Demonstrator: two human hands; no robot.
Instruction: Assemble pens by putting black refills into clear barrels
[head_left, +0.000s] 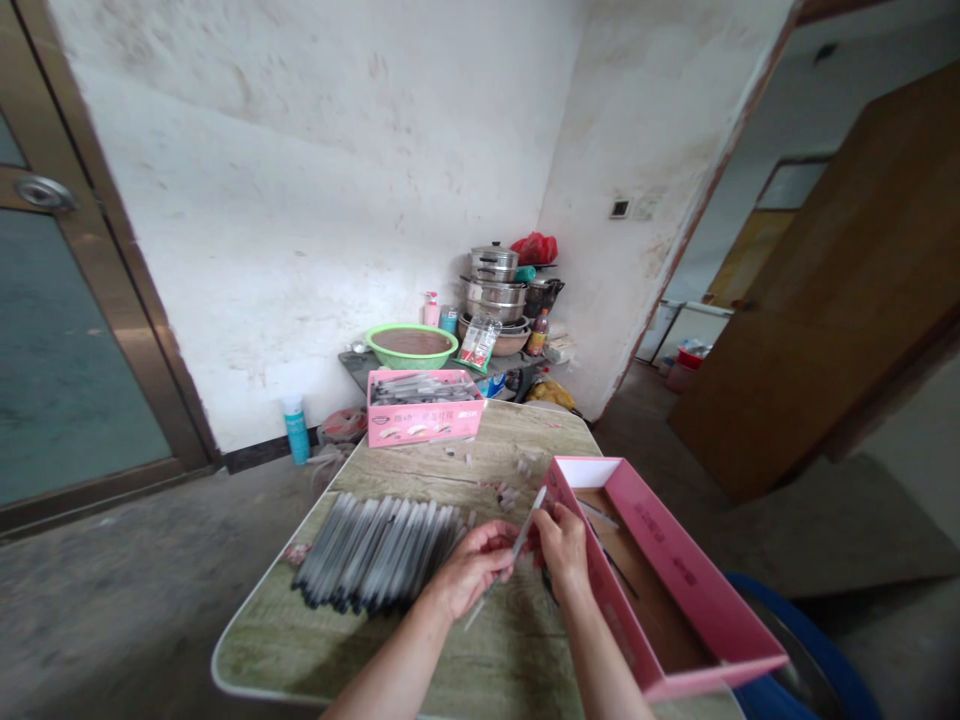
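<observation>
My left hand (480,562) is closed on a slim translucent pen (530,515), which tilts with its upper end up and to the right. Close beside the pen's upper part, my right hand (561,545) has its fingers curled together; what they grip is hidden. A dark object, partly covered by my right hand, lies beneath it. To the left of my hands, a row of many similar pens (382,550) lies side by side on the table (277,650), dark ends toward me. Small clear and dark pieces (506,495) are scattered beyond my hands.
An open pink box (697,560) with a few pens inside stands at the right edge. Another pink box (424,422), full of pens, is at the table's far end. Behind it are a green basin (411,360) and stacked steel pots (493,290).
</observation>
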